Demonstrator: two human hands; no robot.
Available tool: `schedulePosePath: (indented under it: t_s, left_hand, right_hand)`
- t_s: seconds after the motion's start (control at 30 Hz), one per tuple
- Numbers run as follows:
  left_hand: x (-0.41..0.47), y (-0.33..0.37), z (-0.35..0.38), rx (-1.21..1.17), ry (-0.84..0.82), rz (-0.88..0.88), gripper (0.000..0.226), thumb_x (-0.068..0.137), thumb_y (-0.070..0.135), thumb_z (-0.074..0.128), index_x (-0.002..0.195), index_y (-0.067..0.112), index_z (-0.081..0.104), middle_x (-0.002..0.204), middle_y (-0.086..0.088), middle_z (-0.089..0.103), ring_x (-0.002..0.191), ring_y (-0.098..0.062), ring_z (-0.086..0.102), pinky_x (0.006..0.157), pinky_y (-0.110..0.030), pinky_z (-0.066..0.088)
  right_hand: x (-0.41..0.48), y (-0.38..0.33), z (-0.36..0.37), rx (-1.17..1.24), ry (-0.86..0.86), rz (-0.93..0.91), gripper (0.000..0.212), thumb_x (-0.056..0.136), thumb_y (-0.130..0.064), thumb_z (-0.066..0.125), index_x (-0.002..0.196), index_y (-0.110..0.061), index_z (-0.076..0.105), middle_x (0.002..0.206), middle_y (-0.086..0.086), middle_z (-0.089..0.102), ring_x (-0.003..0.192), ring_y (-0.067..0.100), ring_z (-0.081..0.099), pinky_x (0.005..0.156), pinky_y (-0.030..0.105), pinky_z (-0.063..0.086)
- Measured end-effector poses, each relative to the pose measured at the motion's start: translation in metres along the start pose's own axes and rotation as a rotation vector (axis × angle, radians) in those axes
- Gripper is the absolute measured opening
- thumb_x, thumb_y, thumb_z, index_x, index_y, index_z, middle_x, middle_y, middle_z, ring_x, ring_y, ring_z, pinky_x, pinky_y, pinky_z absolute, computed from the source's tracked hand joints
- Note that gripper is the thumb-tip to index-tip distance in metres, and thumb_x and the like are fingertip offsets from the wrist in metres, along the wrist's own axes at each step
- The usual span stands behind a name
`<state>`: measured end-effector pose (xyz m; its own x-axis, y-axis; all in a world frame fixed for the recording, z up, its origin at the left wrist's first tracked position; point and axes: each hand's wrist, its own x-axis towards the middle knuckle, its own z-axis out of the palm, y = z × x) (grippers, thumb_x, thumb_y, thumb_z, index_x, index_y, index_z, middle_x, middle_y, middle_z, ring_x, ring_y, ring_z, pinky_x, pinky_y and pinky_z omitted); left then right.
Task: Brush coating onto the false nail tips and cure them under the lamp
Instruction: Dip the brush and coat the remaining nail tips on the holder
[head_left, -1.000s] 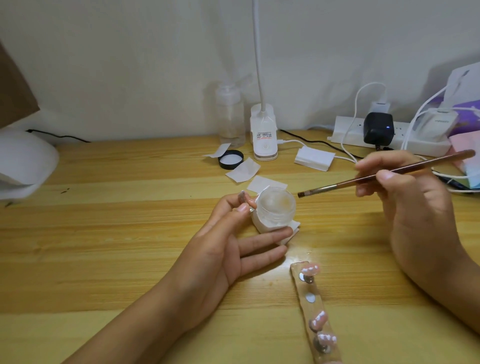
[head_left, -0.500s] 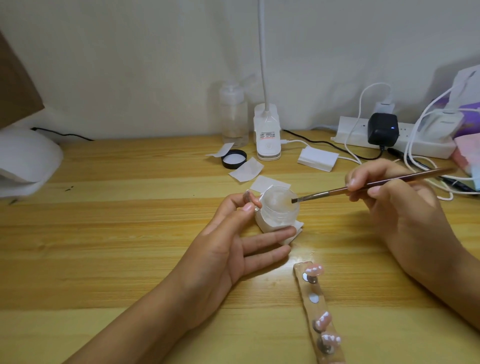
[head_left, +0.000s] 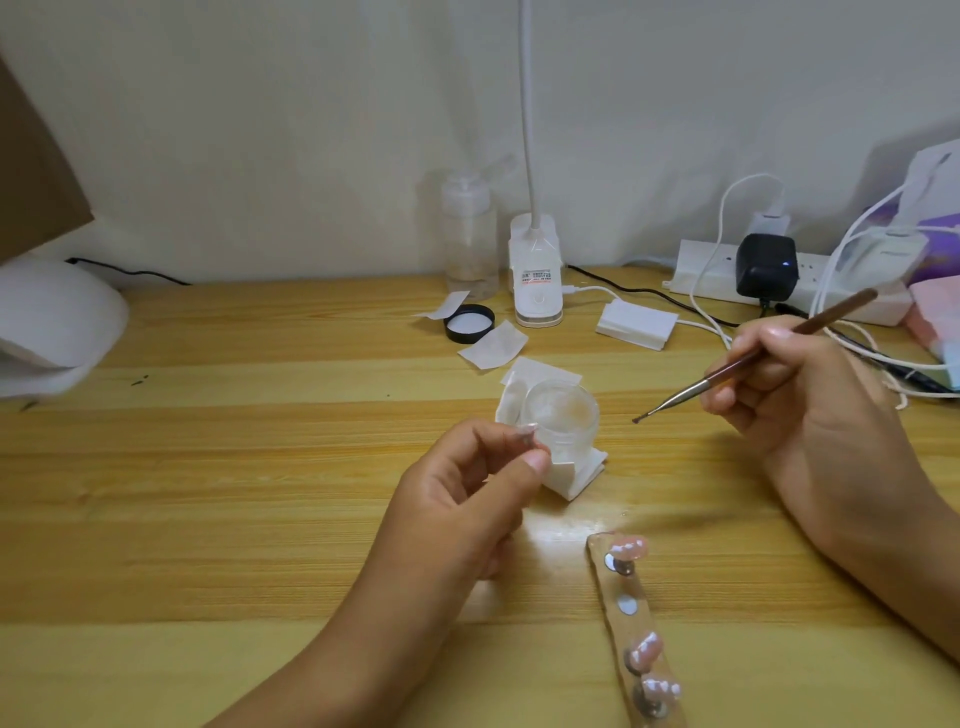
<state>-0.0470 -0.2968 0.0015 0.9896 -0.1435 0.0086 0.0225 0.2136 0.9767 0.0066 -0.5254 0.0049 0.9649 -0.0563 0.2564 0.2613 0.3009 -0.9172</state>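
Observation:
My left hand (head_left: 467, 499) pinches a small false nail tip (head_left: 529, 432) between thumb and forefinger, just in front of an open clear jar of coating (head_left: 563, 415). The jar stands on a folded white wipe (head_left: 574, 475). My right hand (head_left: 810, 410) grips a thin brown brush (head_left: 748, 358), whose tip hovers a little right of the jar. A clear holder strip (head_left: 631, 631) lies at the front right, carrying three pink nail tips (head_left: 644, 649) and one bare magnet spot. The white curing lamp (head_left: 49, 327) sits at the far left edge.
At the back stand a clear bottle (head_left: 470, 244), a white desk-lamp base (head_left: 537, 275), a black lid (head_left: 469, 323) and loose white wipes (head_left: 493, 345). A power strip (head_left: 701, 275) with chargers and trailing cables fills the back right, near a white block (head_left: 636, 325).
The brush dipped toward the jar, then drew back to the right. My left hand's fingers came off the jar's side and curled in, still pinching the nail tip.

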Motion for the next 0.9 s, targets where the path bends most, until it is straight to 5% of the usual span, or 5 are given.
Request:
schedulePosePath:
  t_s: [0.33,0.7,0.9]
  left_hand:
    - [-0.004,-0.003,0.003,0.204,-0.115,0.039,0.012,0.067,0.034,0.075,0.076,0.030,0.068,0.071,0.013,0.063,0.062,-0.002,0.053,0.058,-0.011,0.042]
    - [-0.003,-0.002,0.002,0.231,-0.135,0.050,0.013,0.067,0.039,0.074,0.073,0.030,0.068,0.072,0.016,0.066,0.063,-0.001,0.056,0.059,-0.012,0.044]
    - [-0.003,-0.001,0.003,0.235,-0.126,0.044,0.009,0.073,0.023,0.075,0.072,0.030,0.069,0.073,0.014,0.068,0.065,0.000,0.057,0.060,-0.013,0.045]
  right_hand:
    - [-0.005,-0.003,0.004,0.036,-0.119,0.034,0.015,0.086,-0.019,0.056,0.078,-0.024,0.068,0.072,0.000,0.062,0.064,0.010,0.062,0.064,0.020,0.053]
    - [-0.008,-0.002,0.010,-0.033,-0.255,0.010,0.021,0.084,-0.013,0.054,0.075,-0.025,0.068,0.069,0.004,0.064,0.064,0.014,0.063,0.064,0.022,0.054]
    - [-0.010,-0.003,0.011,-0.068,-0.275,0.013,0.020,0.084,-0.013,0.054,0.075,-0.025,0.068,0.070,0.005,0.066,0.065,0.015,0.065,0.065,0.023,0.054]
